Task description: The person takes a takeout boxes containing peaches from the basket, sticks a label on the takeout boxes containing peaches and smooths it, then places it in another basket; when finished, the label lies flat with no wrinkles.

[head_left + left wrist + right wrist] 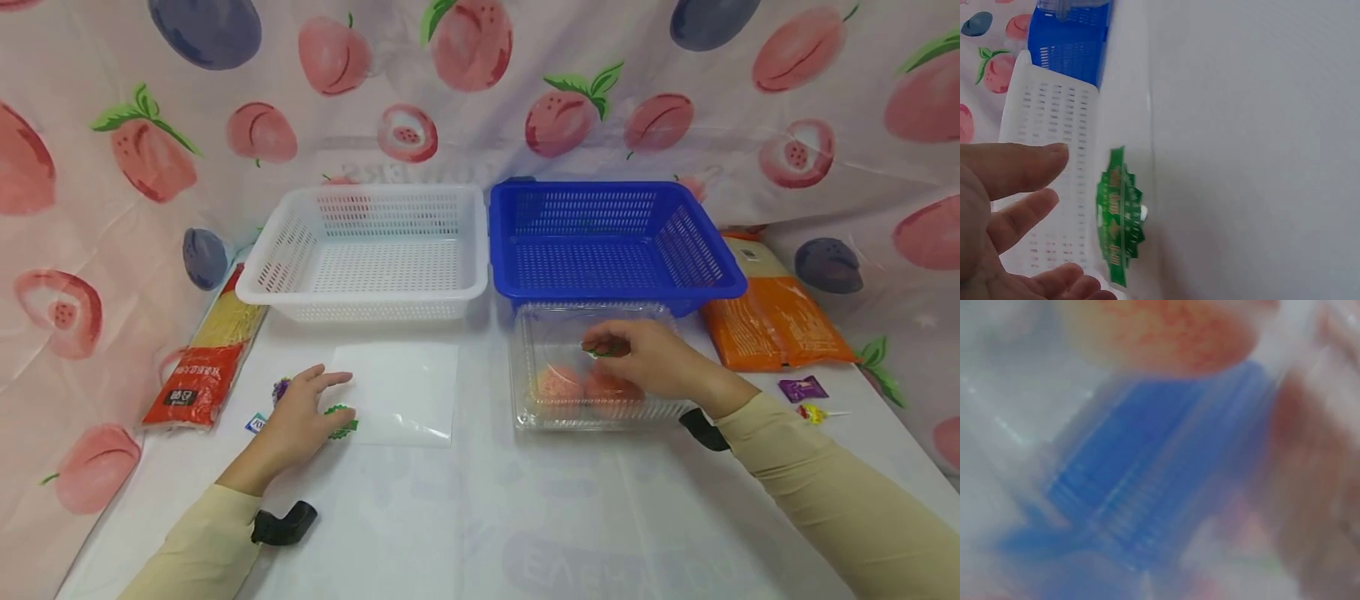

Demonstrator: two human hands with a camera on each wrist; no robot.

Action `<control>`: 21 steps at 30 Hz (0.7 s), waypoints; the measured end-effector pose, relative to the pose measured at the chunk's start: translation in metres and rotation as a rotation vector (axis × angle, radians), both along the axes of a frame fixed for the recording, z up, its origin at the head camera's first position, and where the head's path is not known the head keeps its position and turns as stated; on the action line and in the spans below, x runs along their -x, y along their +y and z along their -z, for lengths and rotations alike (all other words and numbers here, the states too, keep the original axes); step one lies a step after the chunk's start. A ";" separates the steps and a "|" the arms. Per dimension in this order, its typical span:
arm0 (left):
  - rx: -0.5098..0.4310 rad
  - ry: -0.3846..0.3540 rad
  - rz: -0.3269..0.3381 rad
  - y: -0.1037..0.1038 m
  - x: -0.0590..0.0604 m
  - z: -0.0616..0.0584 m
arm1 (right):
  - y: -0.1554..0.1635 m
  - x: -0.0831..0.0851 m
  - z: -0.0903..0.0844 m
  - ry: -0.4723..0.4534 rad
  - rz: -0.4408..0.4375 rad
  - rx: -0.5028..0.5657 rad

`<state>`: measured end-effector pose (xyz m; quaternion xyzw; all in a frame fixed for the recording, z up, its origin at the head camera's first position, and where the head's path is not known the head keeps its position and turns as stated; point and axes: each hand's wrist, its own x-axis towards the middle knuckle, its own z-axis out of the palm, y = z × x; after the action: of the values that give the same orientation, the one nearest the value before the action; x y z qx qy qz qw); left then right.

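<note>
right hand (648, 360) pinching green sticker (602, 351) over clear box (525, 333), at 3 o'clock | left hand (303, 408) lying released, touching green label (343, 421) on clear sheet (408, 392)

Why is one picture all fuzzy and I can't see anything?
The right wrist view is badly blurred, so the blue basket is a smear; the head view is sharp and evenly lit; the left wrist view shows the left hand and green sticker clearly.

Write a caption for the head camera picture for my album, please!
Right hand on a clear box of peaches; left hand beside a green sticker.
</note>
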<state>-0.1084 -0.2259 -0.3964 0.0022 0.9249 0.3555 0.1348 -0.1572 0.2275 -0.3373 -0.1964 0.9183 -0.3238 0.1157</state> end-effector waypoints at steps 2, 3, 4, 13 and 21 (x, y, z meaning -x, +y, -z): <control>-0.013 0.023 0.002 0.001 -0.001 -0.003 | 0.000 0.000 0.000 0.001 -0.010 0.005; -0.025 0.033 0.005 0.002 -0.001 -0.004 | 0.000 0.000 0.000 0.002 -0.013 0.005; -0.043 0.040 0.009 0.004 -0.002 -0.006 | 0.000 0.000 0.001 0.003 -0.015 0.006; -0.217 0.098 0.097 0.033 -0.002 -0.014 | 0.002 -0.004 -0.005 -0.045 0.025 0.024; -0.391 0.100 0.166 0.073 0.006 -0.016 | 0.014 -0.007 -0.006 0.006 0.049 -0.005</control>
<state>-0.1139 -0.1530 -0.3800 0.1222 0.8405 0.5152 0.1146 -0.1502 0.2411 -0.3309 -0.1744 0.9240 -0.3236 0.1052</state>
